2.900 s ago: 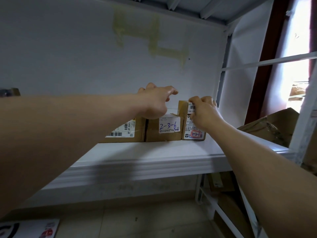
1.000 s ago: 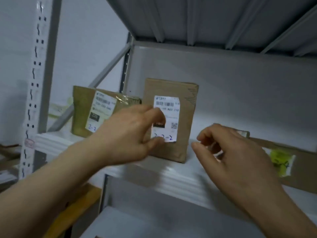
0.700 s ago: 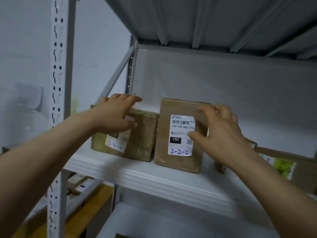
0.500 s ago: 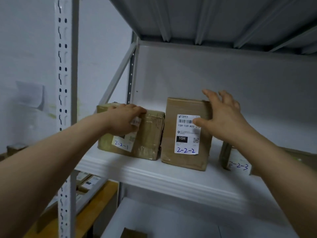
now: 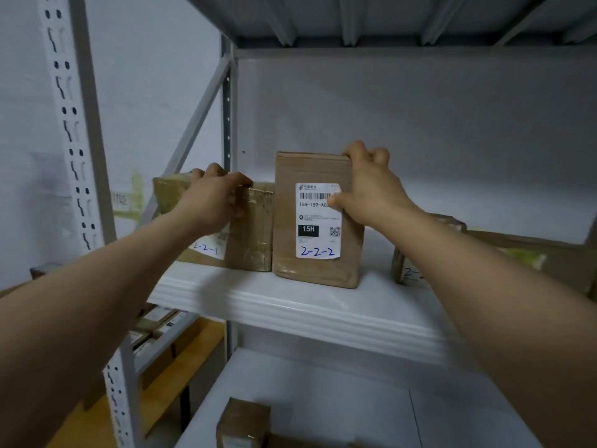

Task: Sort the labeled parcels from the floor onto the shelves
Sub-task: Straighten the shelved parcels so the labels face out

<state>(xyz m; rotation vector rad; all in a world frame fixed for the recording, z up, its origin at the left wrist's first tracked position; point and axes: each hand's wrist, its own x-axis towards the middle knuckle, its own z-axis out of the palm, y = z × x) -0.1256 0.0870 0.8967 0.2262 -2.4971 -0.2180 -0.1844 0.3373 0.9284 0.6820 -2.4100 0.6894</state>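
Two brown parcels stand side by side on a white shelf. The low one, marked 2-2-1, is on the left; my left hand grips its top front edge with curled fingers. The upright one, marked 2-2-2, stands to its right; my right hand grips its upper right corner, fingers over the top and thumb on the label. The two parcels touch along their sides.
A third parcel, its label half hidden by my right forearm, sits further right, with a larger box behind it. A small box lies on the shelf below. A perforated upright post stands at left, the upper shelf overhead.
The view swung from another shelf to this one. My hands reached the 2-2-1 and 2-2-2 parcels and closed on them; the right fingers went from flat to curled over the top.
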